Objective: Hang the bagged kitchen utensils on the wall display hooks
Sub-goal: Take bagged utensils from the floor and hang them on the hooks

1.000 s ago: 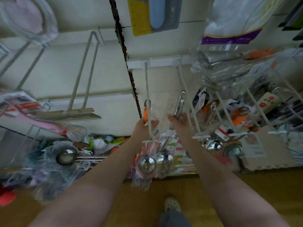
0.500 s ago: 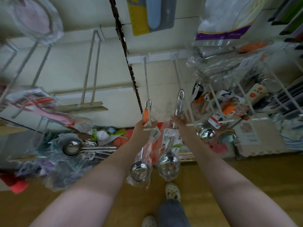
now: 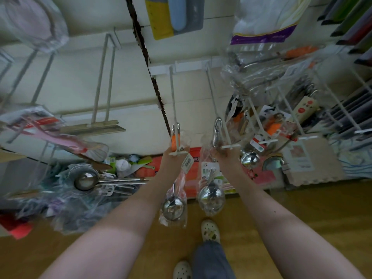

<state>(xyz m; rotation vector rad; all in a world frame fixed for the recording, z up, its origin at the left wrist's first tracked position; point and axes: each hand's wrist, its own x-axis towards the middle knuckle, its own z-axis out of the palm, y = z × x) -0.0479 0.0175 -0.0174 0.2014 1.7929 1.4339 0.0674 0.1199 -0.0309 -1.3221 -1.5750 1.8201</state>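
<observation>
My left hand (image 3: pixel 171 161) grips a bagged ladle with an orange handle (image 3: pixel 174 206); its metal loop sits at the tip of a white wall hook (image 3: pixel 173 101). My right hand (image 3: pixel 225 157) grips a bagged all-steel ladle (image 3: pixel 211 196), whose loop is beside the tip of the neighbouring white hook (image 3: pixel 215 101). Both ladle bowls hang below my wrists in clear plastic bags with price tags.
Hooks on the right (image 3: pixel 281 101) are crowded with bagged utensils. A pile of bagged ladles and utensils (image 3: pixel 88 182) lies at the lower left on the floor. An empty double-wire hook (image 3: pixel 104 81) juts out at the left. My feet (image 3: pixel 209 231) stand on a wooden floor.
Both hands have lowered slightly along the hooks with the ladles, and the bowls now hang lower. The view has tilted down, showing more of the floor and my shoes.
</observation>
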